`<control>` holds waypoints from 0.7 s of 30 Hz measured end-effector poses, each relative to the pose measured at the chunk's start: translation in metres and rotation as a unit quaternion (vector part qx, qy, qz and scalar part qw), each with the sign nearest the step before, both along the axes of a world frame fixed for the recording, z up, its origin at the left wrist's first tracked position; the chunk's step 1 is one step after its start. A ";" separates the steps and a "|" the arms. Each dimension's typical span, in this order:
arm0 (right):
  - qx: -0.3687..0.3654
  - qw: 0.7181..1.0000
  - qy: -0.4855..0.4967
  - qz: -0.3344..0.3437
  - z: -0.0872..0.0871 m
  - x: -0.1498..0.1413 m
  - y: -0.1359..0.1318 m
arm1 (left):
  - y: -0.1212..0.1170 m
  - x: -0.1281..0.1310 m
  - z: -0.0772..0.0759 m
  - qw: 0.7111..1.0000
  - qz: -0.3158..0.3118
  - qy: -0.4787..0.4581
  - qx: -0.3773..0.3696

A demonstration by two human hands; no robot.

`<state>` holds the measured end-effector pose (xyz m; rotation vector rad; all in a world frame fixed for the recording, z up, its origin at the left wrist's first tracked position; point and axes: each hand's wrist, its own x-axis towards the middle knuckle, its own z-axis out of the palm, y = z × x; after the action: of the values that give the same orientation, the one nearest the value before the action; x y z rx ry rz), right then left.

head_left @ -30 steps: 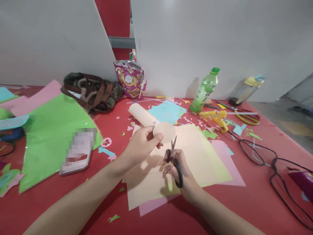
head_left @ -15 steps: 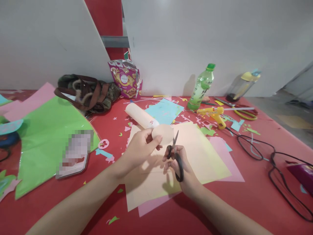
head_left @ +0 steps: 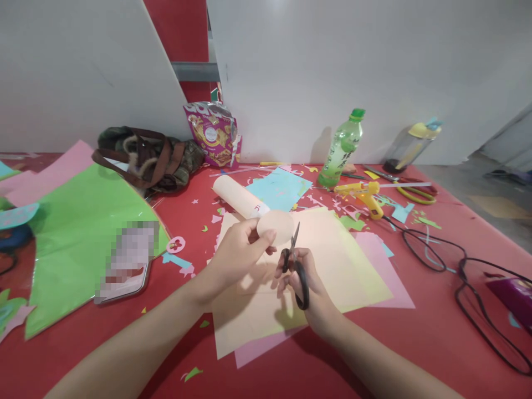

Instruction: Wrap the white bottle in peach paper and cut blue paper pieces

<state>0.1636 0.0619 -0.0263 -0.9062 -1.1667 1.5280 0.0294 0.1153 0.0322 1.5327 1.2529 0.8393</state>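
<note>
Between the thumb and fingers of my left hand (head_left: 243,244) is a cream paper circle (head_left: 279,224), held above the sheets. My right hand (head_left: 310,285) grips black-handled scissors (head_left: 302,282), with fingers through the loops. The scissor blades point up and away, beside the right edge of the circle. Below both hands lies a stack of cream paper sheets (head_left: 341,271), with a pink sheet (head_left: 388,277) sticking out from under it. A cream cylinder (head_left: 236,197) rests just behind the circle, its near end partly covered.
A yellow glue gun (head_left: 366,197) with a black cable (head_left: 465,266) sits at the right. Behind stand a green-capped bottle (head_left: 343,147), a tumbler (head_left: 411,147) and a purple snack bag (head_left: 214,133). Leftward lie a phone (head_left: 128,260), green sheet (head_left: 83,238) and camouflage bag (head_left: 166,160).
The scissors have tilted slightly and their blades look closer together. My left hand and the paper circle have barely shifted.
</note>
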 end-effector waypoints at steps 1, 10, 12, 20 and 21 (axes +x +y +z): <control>-0.002 1.000 -0.003 0.002 0.000 0.000 -0.001 | 0.000 0.000 0.000 1.000 -0.001 0.001 0.001; -0.015 1.000 0.007 -0.006 -0.001 0.000 0.000 | -0.003 0.002 0.002 0.999 -0.013 0.035 -0.025; -0.017 1.000 0.004 -0.006 0.000 0.000 0.000 | -0.003 0.002 0.003 0.999 -0.015 0.039 -0.028; -0.020 1.000 0.003 -0.016 0.004 -0.001 -0.001 | -0.001 0.000 -0.001 0.998 -0.020 0.051 -0.026; -0.021 1.000 0.003 -0.018 0.005 -0.001 -0.001 | -0.001 0.000 -0.001 0.998 -0.021 0.050 -0.024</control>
<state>0.1628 0.0608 -0.0217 -0.9451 -1.1108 1.5297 0.0290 0.1141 0.0313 1.5723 1.3003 0.7077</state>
